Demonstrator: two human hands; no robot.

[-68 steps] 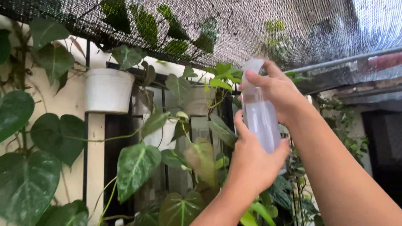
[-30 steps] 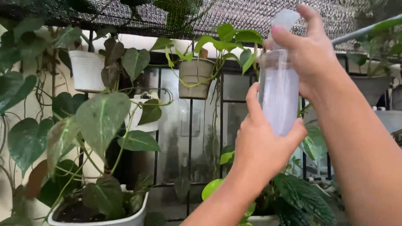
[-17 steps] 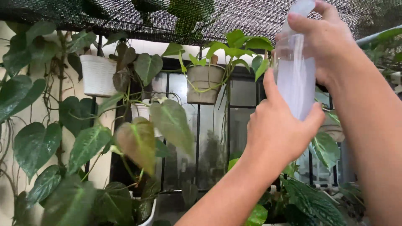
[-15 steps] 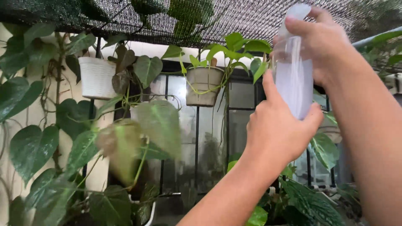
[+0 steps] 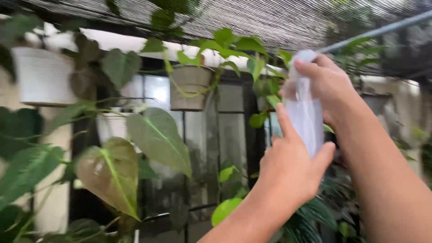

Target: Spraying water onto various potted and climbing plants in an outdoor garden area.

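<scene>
A: We hold the bottle [image 5: 306,121] in both hands. The left hand [image 5: 290,173] cups its lower body, fingers closed around it; the right hand [image 5: 326,85] wraps the top, fingers closed, one finger over the white spray head [image 5: 300,57].

B: The bottle is raised upright, just right of the grey pot [image 5: 191,87]. For a clean spray we judge that the left hand should keep the body steady while the right does the pressing, nozzle pointed toward the leaves [image 5: 157,137].

A: There is no tabletop here. The pots hang on a dark grille [image 5: 249,121] in front of glass.

B: A white pot [image 5: 42,76] hangs at left on a pale wall. Shade netting [image 5: 279,20] runs overhead, with a metal pipe [image 5: 382,29] at upper right. The view is blurred.
</scene>
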